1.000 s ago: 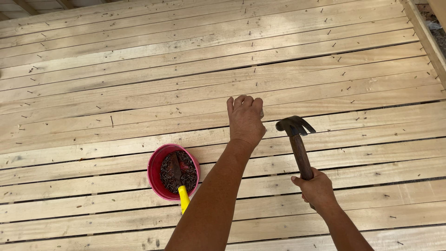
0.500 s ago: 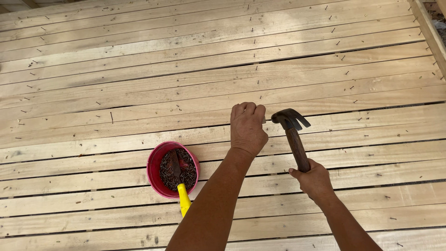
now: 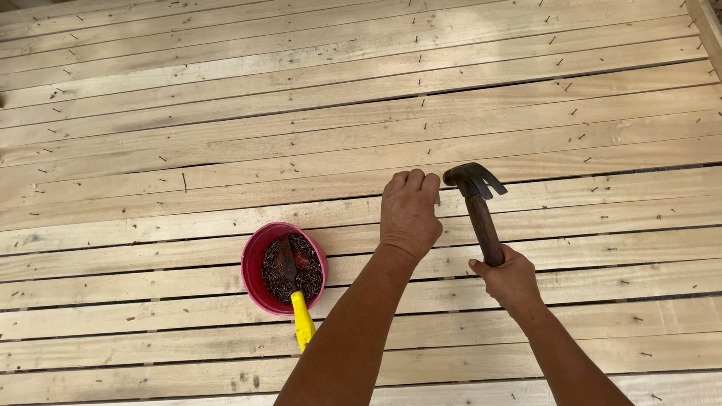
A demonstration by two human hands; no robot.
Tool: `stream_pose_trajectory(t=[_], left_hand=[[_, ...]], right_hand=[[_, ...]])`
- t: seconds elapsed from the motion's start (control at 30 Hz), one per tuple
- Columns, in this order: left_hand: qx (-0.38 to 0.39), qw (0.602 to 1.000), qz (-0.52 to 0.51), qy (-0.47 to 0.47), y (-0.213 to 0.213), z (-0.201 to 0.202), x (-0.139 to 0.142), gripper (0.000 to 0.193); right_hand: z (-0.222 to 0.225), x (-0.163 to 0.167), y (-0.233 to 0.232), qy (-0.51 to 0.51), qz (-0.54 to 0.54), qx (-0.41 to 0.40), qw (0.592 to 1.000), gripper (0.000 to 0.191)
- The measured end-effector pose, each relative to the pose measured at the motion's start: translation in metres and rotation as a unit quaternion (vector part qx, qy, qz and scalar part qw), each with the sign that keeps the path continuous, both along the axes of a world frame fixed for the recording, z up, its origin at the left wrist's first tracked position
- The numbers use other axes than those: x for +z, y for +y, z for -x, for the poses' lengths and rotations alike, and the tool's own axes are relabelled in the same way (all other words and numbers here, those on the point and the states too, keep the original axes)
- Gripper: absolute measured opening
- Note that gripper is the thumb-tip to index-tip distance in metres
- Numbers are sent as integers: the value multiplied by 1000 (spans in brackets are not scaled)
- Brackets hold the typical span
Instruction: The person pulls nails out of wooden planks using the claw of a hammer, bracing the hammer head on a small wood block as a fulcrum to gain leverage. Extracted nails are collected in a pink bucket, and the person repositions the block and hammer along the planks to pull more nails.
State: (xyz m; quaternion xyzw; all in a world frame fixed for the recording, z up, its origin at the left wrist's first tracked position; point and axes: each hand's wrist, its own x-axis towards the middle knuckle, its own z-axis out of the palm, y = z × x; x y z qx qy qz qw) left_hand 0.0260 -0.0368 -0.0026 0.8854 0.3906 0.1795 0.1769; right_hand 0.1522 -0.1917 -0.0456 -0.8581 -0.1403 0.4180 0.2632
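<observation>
Hammer head swung closer to left hand since half a second ago, now almost touching knuckles. Left hand (image 3: 409, 214) pinched narrow, apparently on nail against plank; nail itself barely visible. Right hand (image 3: 510, 280) wrapped on claw hammer (image 3: 477, 203) handle, head at 12 o'clock. Step: setting nail. Next likely calls for light, true tap, fingers clear. Red bowl of nails (image 3: 283, 268) at 9 o'clock, yellow-handled tool (image 3: 302, 319) in it, on plank floor (image 3: 226, 120).
</observation>
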Motion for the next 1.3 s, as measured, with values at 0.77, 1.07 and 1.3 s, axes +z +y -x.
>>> stream_pose_trajectory(t=[0.77,1.07,1.3], left_hand=[[2,1000,3,-3,5,-6,1,35],[13,1000,18,1,5,2,-2,32],[29,1000,-4,-11,9,-4,0,38]], right_hand=[[-8,-64,4,-19,-19,78,997,27],[-7,-24,17,5,-24,-6,1000,27],[1,-53,20,-109,-197,-3,974,23]])
